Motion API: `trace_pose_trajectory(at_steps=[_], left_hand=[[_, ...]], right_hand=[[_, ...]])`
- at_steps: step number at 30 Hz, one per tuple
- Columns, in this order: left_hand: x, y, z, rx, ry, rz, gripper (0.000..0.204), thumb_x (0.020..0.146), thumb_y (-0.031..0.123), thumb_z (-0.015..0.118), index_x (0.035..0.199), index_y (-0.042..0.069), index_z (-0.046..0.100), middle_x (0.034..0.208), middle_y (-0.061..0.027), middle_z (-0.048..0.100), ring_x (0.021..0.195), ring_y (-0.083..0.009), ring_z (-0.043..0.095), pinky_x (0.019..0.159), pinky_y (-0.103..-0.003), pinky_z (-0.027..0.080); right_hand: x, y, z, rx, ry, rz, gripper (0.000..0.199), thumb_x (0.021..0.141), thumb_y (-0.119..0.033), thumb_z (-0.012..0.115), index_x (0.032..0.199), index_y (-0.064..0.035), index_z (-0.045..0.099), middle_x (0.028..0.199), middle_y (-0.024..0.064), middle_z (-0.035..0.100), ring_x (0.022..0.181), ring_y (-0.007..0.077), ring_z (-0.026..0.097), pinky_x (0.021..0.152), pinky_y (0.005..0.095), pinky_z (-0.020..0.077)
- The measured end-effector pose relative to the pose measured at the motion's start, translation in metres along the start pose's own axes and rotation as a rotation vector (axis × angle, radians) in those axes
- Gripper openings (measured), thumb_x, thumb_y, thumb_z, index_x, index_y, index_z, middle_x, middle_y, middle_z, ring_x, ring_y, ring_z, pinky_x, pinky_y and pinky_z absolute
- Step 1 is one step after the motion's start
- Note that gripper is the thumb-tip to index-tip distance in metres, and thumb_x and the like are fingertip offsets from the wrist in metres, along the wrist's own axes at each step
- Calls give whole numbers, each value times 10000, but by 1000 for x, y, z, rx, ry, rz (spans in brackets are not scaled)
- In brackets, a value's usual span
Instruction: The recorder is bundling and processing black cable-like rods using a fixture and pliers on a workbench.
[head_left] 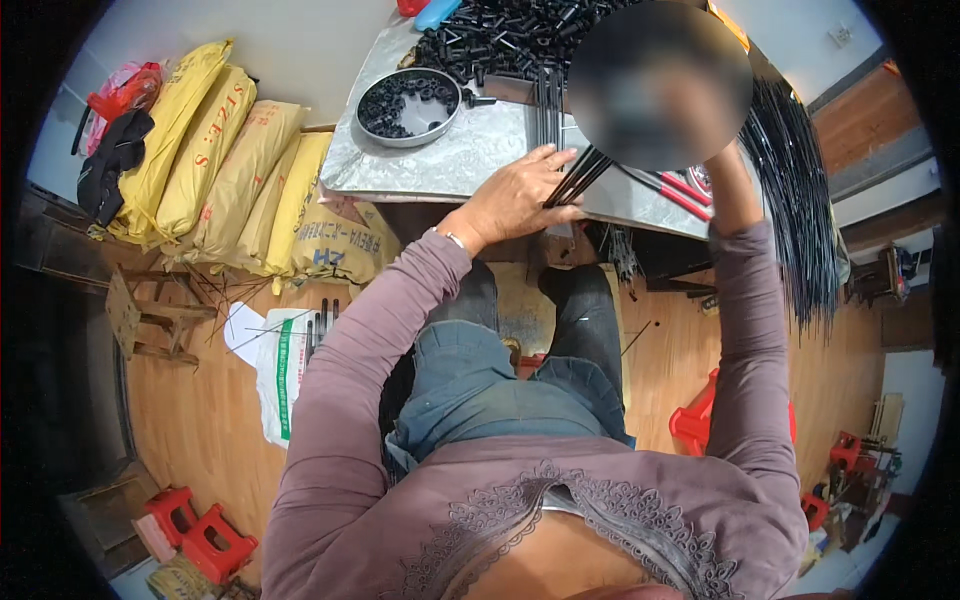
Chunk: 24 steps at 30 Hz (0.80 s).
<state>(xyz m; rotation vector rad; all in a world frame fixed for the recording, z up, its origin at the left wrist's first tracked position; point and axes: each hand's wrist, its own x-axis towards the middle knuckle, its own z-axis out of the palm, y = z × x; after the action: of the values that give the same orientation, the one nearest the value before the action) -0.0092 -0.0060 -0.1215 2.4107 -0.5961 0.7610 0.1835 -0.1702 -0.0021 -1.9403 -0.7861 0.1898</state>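
My left hand (522, 193) is at the table's (370, 172) front edge, its fingers closed round a small bundle of thin black rods (580, 178). The rods slant up to the right, and their far ends run under a round blurred patch. Inside that patch my right hand (700, 115) is smeared; its fingers and anything in them cannot be made out. Just beyond my left hand, more straight rods (548, 105) lie side by side, pointing away from me. Red-handled pliers (683, 197) rest near the edge, below my right hand.
A round metal bowl (400, 142) holds small black rings. Behind it spreads a heap of black tubular parts (490, 40). Long black rods (790, 180) hang over the table's right side. Yellow sacks (235, 170) lean at left; red stools (218, 543) stand on the wooden floor.
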Motion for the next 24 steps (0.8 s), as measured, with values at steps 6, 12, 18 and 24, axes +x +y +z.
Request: trace_pose_trajectory(at_steps=[6,12,18,24], left_hand=[[9,7,-6,-135,67,88,169,820,209,683,942,93,689,1088,-40,670,1182,-257,553,964,-382,469],[4,-3,-12,-216,43,11,222,807,247,712,963,89,695,1070,-23,680,1165,-249,563,975,-391,457],[19,-7,-13,-141,10,134,253,752,264,756,930,94,694,995,-24,690,1016,-234,621,1094,-445,334],[6,-21,-2,-268,-202,-98,198,744,234,758,875,98,699,1001,21,695,1044,-194,611,1115,-424,306]], right_hand=[[2,45,116,494,-369,503,399,948,-430,541,887,-54,661,726,23,625,544,105,576,407,238,456],[9,4,116,900,-641,517,365,974,-236,465,1164,61,563,1059,159,657,925,225,657,746,382,574],[33,-3,95,708,-454,78,411,955,-159,514,1257,119,477,1096,185,641,924,229,664,842,327,547],[23,54,71,-149,1,-258,355,889,-158,603,1196,21,591,959,107,691,829,158,661,753,273,534]])
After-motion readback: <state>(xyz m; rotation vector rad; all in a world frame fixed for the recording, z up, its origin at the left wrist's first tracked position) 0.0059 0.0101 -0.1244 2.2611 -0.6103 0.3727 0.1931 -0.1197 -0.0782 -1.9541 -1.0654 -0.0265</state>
